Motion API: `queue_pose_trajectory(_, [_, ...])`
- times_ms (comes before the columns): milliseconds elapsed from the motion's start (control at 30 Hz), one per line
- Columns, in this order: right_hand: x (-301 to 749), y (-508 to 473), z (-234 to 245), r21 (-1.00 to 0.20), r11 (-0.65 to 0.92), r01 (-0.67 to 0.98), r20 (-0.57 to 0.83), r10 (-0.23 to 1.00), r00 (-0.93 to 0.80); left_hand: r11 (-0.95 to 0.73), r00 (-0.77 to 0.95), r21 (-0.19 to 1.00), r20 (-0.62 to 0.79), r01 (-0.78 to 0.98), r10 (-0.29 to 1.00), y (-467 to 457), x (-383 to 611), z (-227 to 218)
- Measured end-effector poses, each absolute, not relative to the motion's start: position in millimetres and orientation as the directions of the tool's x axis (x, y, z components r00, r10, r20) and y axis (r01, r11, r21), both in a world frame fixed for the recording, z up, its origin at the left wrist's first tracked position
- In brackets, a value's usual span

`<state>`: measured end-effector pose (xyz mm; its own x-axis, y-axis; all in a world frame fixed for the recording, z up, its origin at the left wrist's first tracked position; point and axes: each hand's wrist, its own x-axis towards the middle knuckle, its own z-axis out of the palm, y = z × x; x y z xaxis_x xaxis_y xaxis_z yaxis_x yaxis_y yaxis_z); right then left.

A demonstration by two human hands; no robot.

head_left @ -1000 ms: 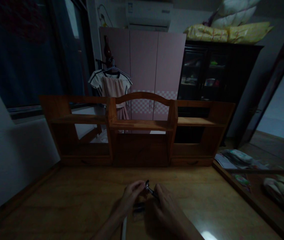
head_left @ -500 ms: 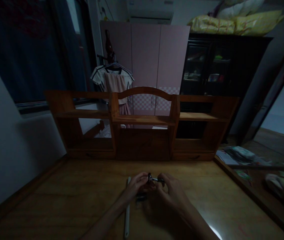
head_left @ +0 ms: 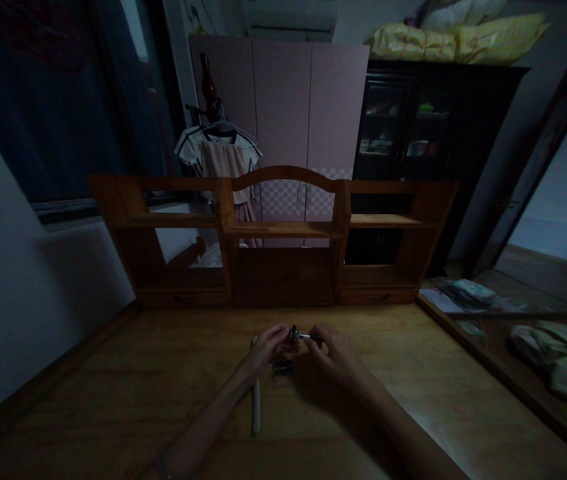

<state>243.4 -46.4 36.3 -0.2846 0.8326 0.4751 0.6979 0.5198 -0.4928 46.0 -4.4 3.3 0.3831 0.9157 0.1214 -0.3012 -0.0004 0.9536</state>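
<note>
Your room is very dark. A little soft light comes from the right, where the pale wall (head_left: 563, 200) glows, and the desk (head_left: 428, 380) looks brighter on that side. The window (head_left: 38, 100) at your left is black. Your left hand (head_left: 266, 347) and right hand (head_left: 336, 351) drop a dark shadow on the wood. The small metal part (head_left: 303, 337) they pinch is hard to see. Straight lines bend near the corners
</note>
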Motion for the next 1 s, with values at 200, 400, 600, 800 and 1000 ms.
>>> queue_pose_trajectory(200, [242.8,-47.4,36.8,-0.487,0.533,0.692,0.471,0.827,-0.307,-0.107,0.333,0.962,0.189,-0.251,0.924,-3.2,45.0,0.4])
queue_pose_trajectory(400, [241.9,-48.8,35.8,-0.467,0.542,0.699,0.478,0.819,-0.316,-0.135,0.349,0.964,0.211,-0.230,0.913,1.0,42.9,-5.6])
queue_pose_trajectory(600, [241.8,-49.3,35.7,-0.479,0.525,0.704,0.464,0.832,-0.305,-0.094,0.356,0.965,0.179,-0.244,0.917,-0.5,42.8,-3.0])
queue_pose_trajectory(800, [240.9,-49.9,35.5,-0.495,0.524,0.693,0.470,0.833,-0.293,-0.045,0.366,0.967,0.138,-0.251,0.920,-3.9,42.7,0.5])
queue_pose_trajectory(1000, [240.5,-48.8,34.4,-0.525,0.515,0.678,0.464,0.841,-0.279,-0.015,0.396,0.960,0.129,-0.279,0.909,-3.5,42.3,0.7])
